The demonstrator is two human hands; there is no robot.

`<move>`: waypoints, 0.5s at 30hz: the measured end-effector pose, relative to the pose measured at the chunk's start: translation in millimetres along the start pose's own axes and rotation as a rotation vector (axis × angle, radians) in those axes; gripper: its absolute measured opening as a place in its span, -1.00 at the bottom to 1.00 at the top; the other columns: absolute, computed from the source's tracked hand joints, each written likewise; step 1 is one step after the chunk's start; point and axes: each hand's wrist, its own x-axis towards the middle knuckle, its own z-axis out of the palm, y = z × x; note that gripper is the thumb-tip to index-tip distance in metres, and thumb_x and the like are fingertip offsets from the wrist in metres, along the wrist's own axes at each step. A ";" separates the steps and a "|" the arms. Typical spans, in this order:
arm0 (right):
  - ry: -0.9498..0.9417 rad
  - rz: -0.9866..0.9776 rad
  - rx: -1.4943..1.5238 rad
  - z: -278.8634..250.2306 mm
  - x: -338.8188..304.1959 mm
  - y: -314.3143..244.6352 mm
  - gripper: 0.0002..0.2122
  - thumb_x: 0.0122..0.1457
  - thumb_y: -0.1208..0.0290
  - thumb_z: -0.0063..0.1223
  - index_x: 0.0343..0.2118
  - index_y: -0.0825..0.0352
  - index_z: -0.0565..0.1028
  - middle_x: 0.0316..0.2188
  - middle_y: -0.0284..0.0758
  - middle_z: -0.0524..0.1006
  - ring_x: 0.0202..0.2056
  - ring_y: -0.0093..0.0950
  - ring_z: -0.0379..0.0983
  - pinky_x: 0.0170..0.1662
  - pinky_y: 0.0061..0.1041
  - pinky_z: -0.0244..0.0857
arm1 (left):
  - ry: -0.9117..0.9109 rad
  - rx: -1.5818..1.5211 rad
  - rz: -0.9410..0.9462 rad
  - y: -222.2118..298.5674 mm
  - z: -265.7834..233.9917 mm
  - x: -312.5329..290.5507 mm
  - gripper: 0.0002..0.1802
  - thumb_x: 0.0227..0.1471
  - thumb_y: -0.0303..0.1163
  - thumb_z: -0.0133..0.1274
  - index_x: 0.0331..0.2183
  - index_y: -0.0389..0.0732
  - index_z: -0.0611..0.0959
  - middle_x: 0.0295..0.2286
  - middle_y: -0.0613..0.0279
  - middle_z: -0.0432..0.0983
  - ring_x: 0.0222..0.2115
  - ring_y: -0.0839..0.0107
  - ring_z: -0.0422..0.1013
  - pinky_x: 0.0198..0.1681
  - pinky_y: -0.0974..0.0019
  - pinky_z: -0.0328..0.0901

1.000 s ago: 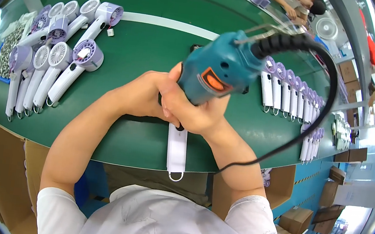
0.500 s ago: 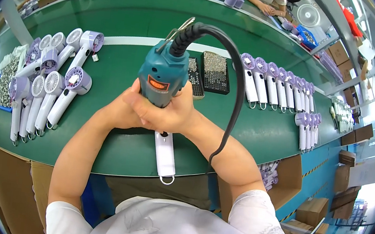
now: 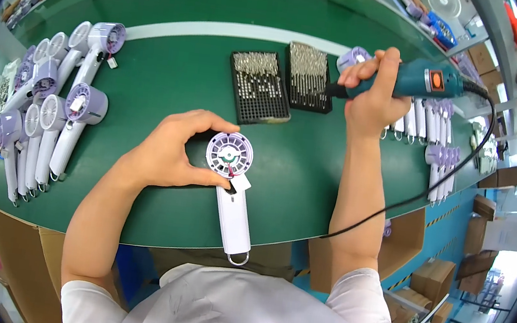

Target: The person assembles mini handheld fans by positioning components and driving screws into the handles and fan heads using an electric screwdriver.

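- In the head view, the teal corded electric screwdriver had moved from above the middle of the bench, where both hands had held it half a second earlier, out to the right; the left hand had come away from it and gone to the fan; the right hand alone now carried the tool.
- The white-and-lilac handheld fan lay at the near middle of the green tabletop, its round head away from the person and its wire loop reaching the near edge; the head's slotted inside faced up, with a thin red wire and a small white piece by the neck.
- The left hand's thumb and forefinger were clamped on the fan head from its left side, one at the top rim, the other near the neck.
- The right hand's fingers were closed around the screwdriver's front end; the tool lay nearly level above the bench, its dark nose toward the left; its black cord curved down past the right forearm.
- Two black screw trays sat side by side beyond the fan; more fans stood grouped at the left, and others lay in rows at the right.
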 end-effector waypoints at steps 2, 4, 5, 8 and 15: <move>0.016 0.010 -0.034 0.4 -1.2 4.6 -0.73 0.30 0.40 0.12 -0.51 0.44 0.41 -0.74 -0.32 0.42 -0.76 -0.50 0.36 -0.61 -0.44 0.35 | 0.036 -0.036 0.041 -0.8 4.3 -1.1 -0.23 -0.38 -0.25 0.58 -0.07 -0.26 0.64 -0.19 0.11 0.61 -0.16 0.24 0.54 -0.05 0.24 0.40; 0.017 0.018 -0.067 0.3 -2.1 9.4 -0.73 0.28 0.36 0.15 -0.44 0.48 0.44 -0.74 -0.31 0.44 -0.75 -0.49 0.40 -0.60 -0.46 0.35 | 0.029 -0.039 0.036 -2.9 5.3 -0.1 -0.23 -0.38 -0.26 0.58 -0.07 -0.27 0.64 -0.19 0.12 0.61 -0.16 0.24 0.54 -0.05 0.25 0.40; 0.025 0.025 -0.077 1.6 -2.6 10.6 -0.73 0.28 0.35 0.16 -0.41 0.49 0.44 -0.73 -0.31 0.44 -0.74 -0.49 0.41 -0.60 -0.46 0.35 | 0.037 -0.033 0.041 -3.2 5.8 0.4 -0.23 -0.38 -0.27 0.58 -0.07 -0.27 0.64 -0.19 0.12 0.61 -0.16 0.25 0.54 -0.05 0.25 0.40; 0.004 0.023 -0.100 -0.2 -4.0 13.9 -0.72 0.28 0.33 0.17 -0.38 0.50 0.45 -0.73 -0.32 0.45 -0.73 -0.49 0.42 -0.59 -0.48 0.35 | 0.036 -0.040 0.026 -1.5 7.4 1.6 -0.23 -0.39 -0.29 0.58 -0.07 -0.27 0.64 -0.18 0.13 0.61 -0.16 0.26 0.54 -0.04 0.26 0.40; -0.016 0.005 -0.123 -1.7 -4.1 19.2 -0.70 0.30 0.29 0.16 -0.38 0.49 0.46 -0.73 -0.34 0.45 -0.73 -0.50 0.43 -0.59 -0.48 0.34 | 0.008 -0.029 0.016 -2.2 5.2 -0.7 -0.18 -0.46 -0.35 0.60 -0.06 -0.27 0.61 -0.12 0.08 0.60 -0.09 0.25 0.54 0.03 0.24 0.38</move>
